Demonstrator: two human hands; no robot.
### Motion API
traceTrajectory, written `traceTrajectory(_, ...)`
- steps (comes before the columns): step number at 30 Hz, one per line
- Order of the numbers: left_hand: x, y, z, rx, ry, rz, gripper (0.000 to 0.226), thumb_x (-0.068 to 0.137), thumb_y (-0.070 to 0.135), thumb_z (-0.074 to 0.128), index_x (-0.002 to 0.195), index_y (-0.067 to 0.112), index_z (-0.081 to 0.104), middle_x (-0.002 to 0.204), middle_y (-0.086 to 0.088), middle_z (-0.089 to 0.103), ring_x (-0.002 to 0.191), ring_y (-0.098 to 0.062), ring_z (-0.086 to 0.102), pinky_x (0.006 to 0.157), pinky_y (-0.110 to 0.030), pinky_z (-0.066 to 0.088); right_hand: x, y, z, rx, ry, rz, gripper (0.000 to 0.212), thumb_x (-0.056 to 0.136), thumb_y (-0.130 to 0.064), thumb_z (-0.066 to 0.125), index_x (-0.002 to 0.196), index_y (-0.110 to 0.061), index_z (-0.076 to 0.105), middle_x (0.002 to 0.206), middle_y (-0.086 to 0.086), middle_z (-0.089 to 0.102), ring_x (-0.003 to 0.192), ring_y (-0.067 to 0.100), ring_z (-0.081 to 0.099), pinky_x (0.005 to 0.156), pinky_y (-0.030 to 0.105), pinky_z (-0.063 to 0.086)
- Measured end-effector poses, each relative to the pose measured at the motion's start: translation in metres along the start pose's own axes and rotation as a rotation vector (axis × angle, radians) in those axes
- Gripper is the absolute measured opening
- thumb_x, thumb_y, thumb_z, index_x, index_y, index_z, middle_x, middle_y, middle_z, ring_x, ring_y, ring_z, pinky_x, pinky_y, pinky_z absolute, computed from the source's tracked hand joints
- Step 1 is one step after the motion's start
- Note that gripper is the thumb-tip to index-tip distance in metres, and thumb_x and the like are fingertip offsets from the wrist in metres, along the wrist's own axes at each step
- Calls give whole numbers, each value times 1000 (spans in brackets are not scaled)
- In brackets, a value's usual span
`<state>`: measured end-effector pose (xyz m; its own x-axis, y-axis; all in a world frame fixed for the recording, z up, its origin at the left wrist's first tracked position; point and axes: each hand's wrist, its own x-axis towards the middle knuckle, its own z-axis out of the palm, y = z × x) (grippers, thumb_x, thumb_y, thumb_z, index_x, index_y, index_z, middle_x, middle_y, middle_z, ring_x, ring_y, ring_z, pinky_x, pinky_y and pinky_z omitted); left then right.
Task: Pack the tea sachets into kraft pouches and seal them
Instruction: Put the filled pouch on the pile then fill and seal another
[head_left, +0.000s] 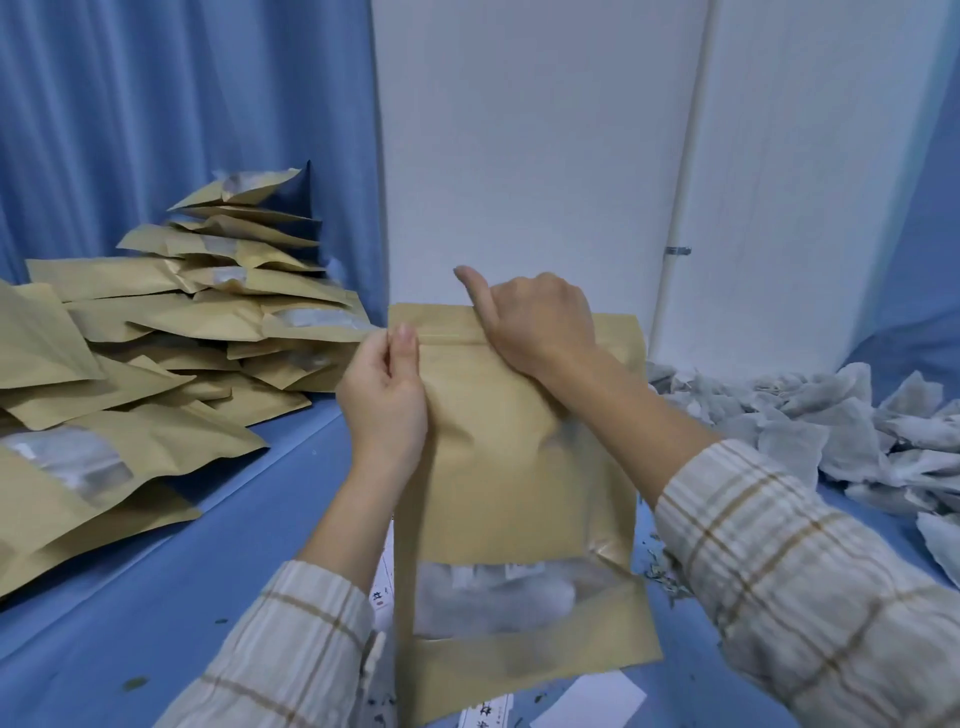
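Note:
A kraft pouch (498, 478) with a clear window stands upright in front of me, and white tea sachets show through the window low down. My left hand (382, 395) pinches the pouch's top left corner at the zip strip, thumb in front. My right hand (535, 322) grips the top edge near the middle, its thumb raised above the rim. A loose heap of white tea sachets (831, 431) lies on the blue table at the right.
A tall pile of filled kraft pouches (171, 332) covers the left side of the blue table (182, 597). White paper slips (587, 701) lie under the pouch near me. Tea crumbs are scattered about. A blue curtain and a white wall stand behind.

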<state>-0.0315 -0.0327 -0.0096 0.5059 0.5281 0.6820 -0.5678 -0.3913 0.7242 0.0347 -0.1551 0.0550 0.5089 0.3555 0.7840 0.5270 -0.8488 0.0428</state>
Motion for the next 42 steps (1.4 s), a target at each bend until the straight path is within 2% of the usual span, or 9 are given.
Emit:
traceTrajectory(11,10,-14,-9,21,29,64,42,101,20,44,62,19,26,59,7,25,52,-2,25,51,-18,24,-4,64,-3,-16,19,249,70,98,-51,22,42,-11,34,44,2,38,58,26,44,55,30,25)
traceTrajectory(15,16,-22,-11,-9,69,35,42,101,20,44,62,20,27,59,8,26,52,-1,26,52,-18,24,-13,74,3,377,0,402,59,89,-65,34,54,-17,43,54,-4,47,51,15,48,47,27,35)
traceTrajectory(18,30,-30,-18,-105,172,-92,39,101,25,43,64,20,29,63,7,28,53,0,26,54,-19,25,-39,84,4,1029,-367,516,50,70,-67,59,85,-21,68,89,-5,68,68,7,67,53,16,51)
traceTrajectory(21,39,-33,-20,-185,224,-210,36,100,33,44,66,21,38,67,8,36,59,-2,32,60,-21,31,-71,89,24,1140,-682,455,42,66,-51,73,92,-18,74,96,0,73,86,15,70,71,25,57)
traceTrajectory(24,47,-32,-22,-303,128,-408,29,92,46,55,78,21,51,80,4,53,72,-9,47,69,-29,38,-76,84,36,1206,-516,541,50,66,-45,74,96,-6,71,90,10,73,77,23,70,70,32,56)
traceTrajectory(30,14,-50,-57,-63,-587,-730,58,57,51,83,99,13,71,99,-6,73,78,-19,70,61,-24,52,-64,62,54,1188,-199,776,24,86,-33,64,69,-16,67,63,-2,65,52,13,55,54,24,41)
traceTrajectory(36,15,-53,-86,-166,-434,-821,26,79,33,70,90,9,70,86,-9,73,68,-19,70,55,-25,54,-81,39,68,1654,-500,748,21,93,-16,50,107,-13,66,94,8,70,77,19,65,64,27,52)
traceTrajectory(39,14,-52,-102,-275,-353,-897,30,83,42,64,96,15,69,86,-4,73,68,-17,70,54,-26,54,-80,19,73,1608,-439,790,26,88,-4,48,102,-11,69,84,7,70,68,17,63,58,26,49)
traceTrajectory(42,14,-55,-123,-723,-228,-965,56,86,60,47,111,12,63,93,-11,73,76,-30,71,53,-32,57,-69,-10,79,1594,-331,877,22,83,-3,49,81,-12,69,72,8,66,61,18,60,56,27,46)
